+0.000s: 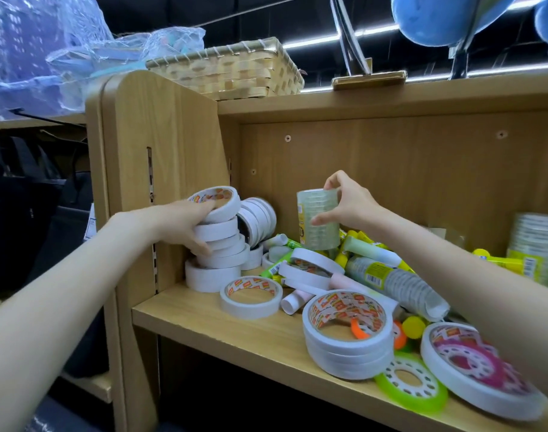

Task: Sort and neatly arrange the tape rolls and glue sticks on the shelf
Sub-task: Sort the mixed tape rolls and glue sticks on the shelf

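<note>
My left hand (190, 224) grips a leaning stack of white tape rolls (221, 241) in the shelf's left corner, fingers over the top roll and thumb low on the side. My right hand (347, 202) holds a wrapped pack of clear tape rolls (319, 221) upright above the pile, fingers on top and thumb on its side. Below lie glue sticks (369, 249) with yellow-green labels, a second clear tape pack (400, 283) lying flat, and loose white tape rolls (251, 296). A short stack of white rolls (347, 335) stands near the front edge.
The wooden shelf board (204, 319) has bare room at front left. A wide white roll (478, 372) and a green disc (411, 386) lie at front right. More clear tape packs (534, 244) stand far right. A woven basket (232, 68) sits on top.
</note>
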A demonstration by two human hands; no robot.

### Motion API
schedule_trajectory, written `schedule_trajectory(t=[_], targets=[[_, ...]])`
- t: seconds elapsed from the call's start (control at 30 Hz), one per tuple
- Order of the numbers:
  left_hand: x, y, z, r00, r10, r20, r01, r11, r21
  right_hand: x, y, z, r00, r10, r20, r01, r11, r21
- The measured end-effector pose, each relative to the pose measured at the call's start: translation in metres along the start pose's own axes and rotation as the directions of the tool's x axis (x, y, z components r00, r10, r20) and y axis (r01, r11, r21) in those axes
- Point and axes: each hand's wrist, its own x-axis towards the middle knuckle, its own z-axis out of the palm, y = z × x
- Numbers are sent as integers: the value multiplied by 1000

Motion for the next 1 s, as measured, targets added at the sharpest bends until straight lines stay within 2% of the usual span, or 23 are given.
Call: schedule_trajectory(t=[0.07, 0.1, 0.17, 0.2, 0.27, 0.3, 0.4, 0.43, 0.47, 0.5, 0.6, 0.67, 0.73, 0.77, 0.83, 0.87, 0.9, 0.97, 1.0], targets=[[3, 6, -4, 998, -1, -57, -6, 993, -122, 0, 0, -1, 1000, -2, 6, 2, 1000, 24], [6, 7, -3, 993, 10, -120, -23, 994, -106, 0, 0, -1, 1000, 1, 6, -1, 999, 53], [7, 9, 2, 962, 39, -269, -34, 999, 24, -1, -3, -3, 1000, 10, -2, -10, 991, 130], [5, 8, 7, 925, 81, -371, -44, 993, 107, -2, -6, -4, 1000, 10, -3, -9, 985, 171], [3, 4, 18, 818, 177, -548, -72, 976, 207, -4, -14, -3, 1000, 7, 23, -13, 960, 280], [-2, 6, 22, 744, 188, -642, -94, 980, 177, -5, -19, -2, 999, -1, 51, -16, 939, 344], [-24, 23, 44, 544, 45, -838, -221, 971, -92, -10, -34, 5, 984, -60, 170, -23, 893, 449], [-33, 31, 53, 496, -15, -868, -272, 947, -172, -13, -39, 11, 971, -90, 220, -17, 897, 442], [-39, 38, 63, 478, -64, -876, -316, 918, -239, -17, -44, 18, 956, -119, 270, -5, 909, 417], [-45, 44, 72, 488, -91, -868, -352, 890, -291, -22, -47, 29, 936, -151, 317, 21, 925, 379], [-49, 55, 89, 587, -66, -807, -389, 851, -352, -29, -48, 56, 883, -197, 427, 123, 973, 193], [-48, 55, 95, 629, -24, -777, -334, 894, -298, -28, -45, 52, 824, -203, 528, 87, 968, 236], [-45, 55, 100, 629, 16, -777, -286, 934, -213, -20, -40, 37, 752, -217, 622, -20, 936, 351], [-44, 56, 101, 627, 32, -778, -274, 944, -182, -15, -36, 29, 757, -222, 615, -48, 919, 391], [-43, 58, 99, 618, 46, -785, -267, 951, -154, -3, -28, 19, 818, -203, 538, -28, 920, 390], [-42, 59, 97, 607, 45, -793, -271, 950, -154, 3, -24, 19, 840, -198, 505, 64, 961, 270], [-41, 61, 96, 594, 43, -803, -277, 948, -155, 9, -20, 23, 836, -186, 516, 183, 981, 57], [-38, 67, 94, 555, 32, -831, -267, 953, -141, 14, -16, 38, 777, -96, 622, 340, 895, -287], [-35, 70, 94, 536, 10, -844, -248, 958, -146, 12, -15, 47, 733, -35, 679, 359, 868, -343]])
